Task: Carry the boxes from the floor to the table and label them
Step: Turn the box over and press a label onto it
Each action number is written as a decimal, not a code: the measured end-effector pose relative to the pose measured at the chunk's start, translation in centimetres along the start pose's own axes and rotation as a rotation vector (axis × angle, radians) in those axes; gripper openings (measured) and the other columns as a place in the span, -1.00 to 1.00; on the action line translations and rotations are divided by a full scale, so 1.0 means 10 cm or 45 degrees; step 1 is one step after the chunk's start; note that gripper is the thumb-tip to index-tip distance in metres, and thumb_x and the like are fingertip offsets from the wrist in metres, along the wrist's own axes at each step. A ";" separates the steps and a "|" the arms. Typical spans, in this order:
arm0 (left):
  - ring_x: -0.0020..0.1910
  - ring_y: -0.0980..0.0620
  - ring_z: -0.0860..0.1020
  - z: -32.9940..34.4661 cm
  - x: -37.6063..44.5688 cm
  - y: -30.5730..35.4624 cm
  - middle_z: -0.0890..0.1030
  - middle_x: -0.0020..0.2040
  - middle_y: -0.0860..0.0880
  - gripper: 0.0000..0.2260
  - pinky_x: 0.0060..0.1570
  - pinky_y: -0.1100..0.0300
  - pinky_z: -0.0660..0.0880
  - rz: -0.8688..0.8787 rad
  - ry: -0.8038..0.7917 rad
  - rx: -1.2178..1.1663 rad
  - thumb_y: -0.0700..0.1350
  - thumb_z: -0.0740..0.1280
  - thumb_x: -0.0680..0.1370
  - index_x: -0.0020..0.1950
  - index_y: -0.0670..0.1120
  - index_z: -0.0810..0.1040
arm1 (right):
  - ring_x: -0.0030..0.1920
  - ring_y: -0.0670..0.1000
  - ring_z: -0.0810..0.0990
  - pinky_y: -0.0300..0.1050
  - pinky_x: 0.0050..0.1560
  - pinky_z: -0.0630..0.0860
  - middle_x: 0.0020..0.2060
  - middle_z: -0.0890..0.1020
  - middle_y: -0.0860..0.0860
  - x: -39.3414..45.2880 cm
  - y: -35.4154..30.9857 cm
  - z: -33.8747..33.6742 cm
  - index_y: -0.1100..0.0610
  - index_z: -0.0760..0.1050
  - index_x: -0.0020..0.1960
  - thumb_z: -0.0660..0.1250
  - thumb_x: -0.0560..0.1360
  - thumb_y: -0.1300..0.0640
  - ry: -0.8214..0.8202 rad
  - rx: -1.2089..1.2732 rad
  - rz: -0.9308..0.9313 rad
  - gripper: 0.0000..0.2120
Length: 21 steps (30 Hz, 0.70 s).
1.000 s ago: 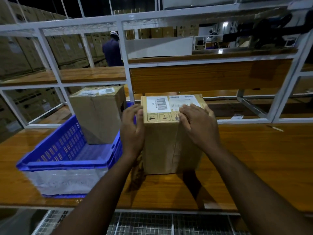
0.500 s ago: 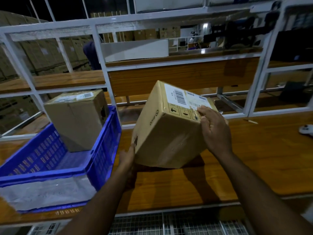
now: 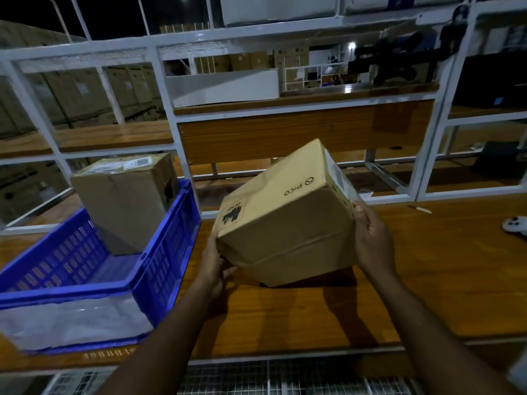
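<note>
A brown cardboard box [image 3: 288,220] with a "PICO" print and a white shipping label on its right face hangs tilted over the wooden table [image 3: 427,275], one lower corner close to the tabletop. My left hand [image 3: 215,263] holds it at its lower left corner from below. My right hand [image 3: 370,238] grips its right edge, fingers curled over the labelled face. A second cardboard box [image 3: 122,201] with a white label on top stands upright in the blue crate [image 3: 159,252] at the left.
A white metal shelf frame [image 3: 168,109] with wooden shelves rises behind the table. A white controller-like object [image 3: 516,225] and a small pen-like stick [image 3: 419,208] lie at the right. Wire mesh [image 3: 256,377] runs below the table's front edge. Stacked cartons fill the background.
The box stood upright on the table with both hands on its top edges. It has since been lifted and rolled to the right, so the label now faces right and my left hand is underneath.
</note>
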State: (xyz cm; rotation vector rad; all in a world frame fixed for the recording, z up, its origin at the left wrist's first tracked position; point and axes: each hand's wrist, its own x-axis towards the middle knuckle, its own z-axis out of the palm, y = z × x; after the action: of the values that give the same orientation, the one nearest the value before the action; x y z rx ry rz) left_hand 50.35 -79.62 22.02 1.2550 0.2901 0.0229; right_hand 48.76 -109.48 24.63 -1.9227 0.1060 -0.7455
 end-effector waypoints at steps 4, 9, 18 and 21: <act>0.25 -0.06 0.51 -0.04 -0.07 0.10 0.49 0.32 -0.04 -0.44 0.24 -0.21 0.51 0.118 0.050 0.042 0.36 0.12 0.60 0.54 0.15 0.32 | 0.09 -0.04 0.53 -0.11 -0.09 0.42 0.12 0.58 -0.04 -0.04 0.01 0.07 -0.04 0.48 0.33 0.01 0.70 -0.13 -0.086 0.091 0.096 -0.63; 0.25 -0.02 0.55 -0.13 -0.17 0.24 0.53 0.32 -0.02 -0.43 0.17 -0.09 0.54 0.268 0.081 0.131 0.39 0.05 0.59 0.52 0.19 0.34 | 0.04 -0.01 0.53 -0.08 -0.06 0.39 -0.04 0.57 -0.07 -0.04 0.00 0.23 -0.01 0.53 0.23 -0.01 0.69 -0.15 -0.128 0.163 0.207 -0.60; 0.26 -0.03 0.57 -0.46 -0.03 0.43 0.57 0.33 -0.02 -0.52 0.19 -0.07 0.55 0.381 0.217 0.327 0.22 0.30 0.59 0.44 0.03 0.44 | 0.17 0.09 0.55 0.02 0.12 0.48 0.18 0.61 0.02 0.09 -0.15 0.59 0.02 0.52 0.35 -0.01 0.68 -0.20 -0.250 0.173 0.171 -0.52; 0.25 -0.03 0.58 -0.53 0.08 0.50 0.60 0.30 -0.01 -0.59 0.14 0.01 0.56 0.431 0.204 0.383 0.01 0.34 0.61 0.45 -0.02 0.45 | 0.08 0.08 0.57 0.02 0.02 0.49 0.02 0.61 -0.04 0.16 -0.19 0.68 -0.02 0.52 0.26 0.03 0.67 -0.21 -0.312 0.196 0.191 -0.59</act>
State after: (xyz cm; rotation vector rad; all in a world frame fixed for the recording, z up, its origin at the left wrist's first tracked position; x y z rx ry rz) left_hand 50.59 -72.99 25.10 1.5938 0.2209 0.3831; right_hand 53.22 -103.81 25.06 -1.8207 0.0390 -0.4026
